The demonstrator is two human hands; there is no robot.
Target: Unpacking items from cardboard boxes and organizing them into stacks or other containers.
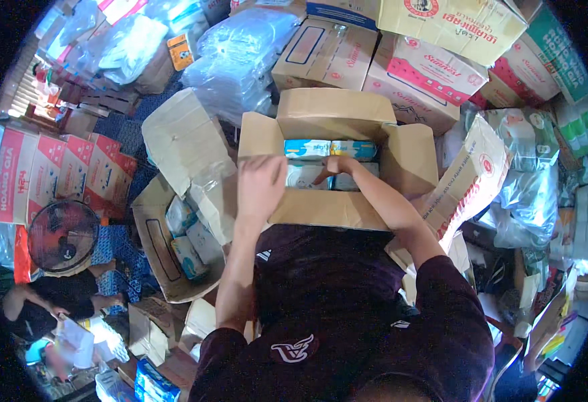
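One open carton point(408, 161) before us, our right hand point(334, 166) inside it at the packets point(307, 149)

Beyond the open carton we see the largest mass, a stack of closed cardboard cartons point(344, 57) printed in red, spreading back and off to its right. Far to its left stands a row of red-and-white boxes point(16, 177). Also well to its left, but nearer to us, another person point(46, 301) in dark clothes sits low with a hand at a pale, flat-sided object point(78, 343).

The open carton itself lies just in front of our torso, its flaps folded outward. Near its left side we have a second open carton point(150, 231), with more blue-and-white packs in it. Just beyond its far left corner rises a pile of clear plastic bundles point(240, 57), and well to its left is a round black fan point(64, 236).

Our left hand point(262, 182) is at the open carton's left side, fingers curled in narrow; we cannot tell whether it holds anything. Our right hand reaches within, thumb and fingers pointing onto the packets; we cannot tell whether it grips one. Smallest are those packets, at least four inside the open carton, the far pair blue and white, the near pair paler.
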